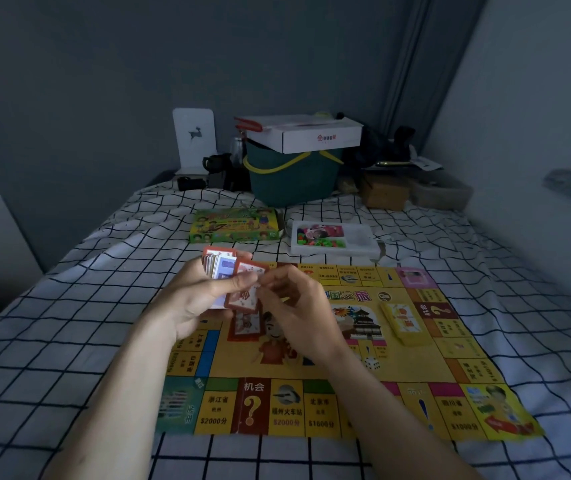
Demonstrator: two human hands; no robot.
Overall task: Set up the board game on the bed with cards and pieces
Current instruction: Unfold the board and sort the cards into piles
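Cards [220, 271] sit as a stack in the left hand [195, 299], fingers curled round them, held above the game board [450, 362] spread on the checked bed sheet [69, 306]. Right hand [298, 306] pinches one red-bordered card [244, 289] at the front of the stack. Yellow card pile [403, 320] and a die [371, 363] lie on the board, right of both hands.

- The game board [450, 368] lies on the bed; its near edge reads "机会" over a large "?", "浙江省 $2000分", "福州火车站 $2000分", "北京市 $1600分".
- Board centre: "国之旅", partly hidden.
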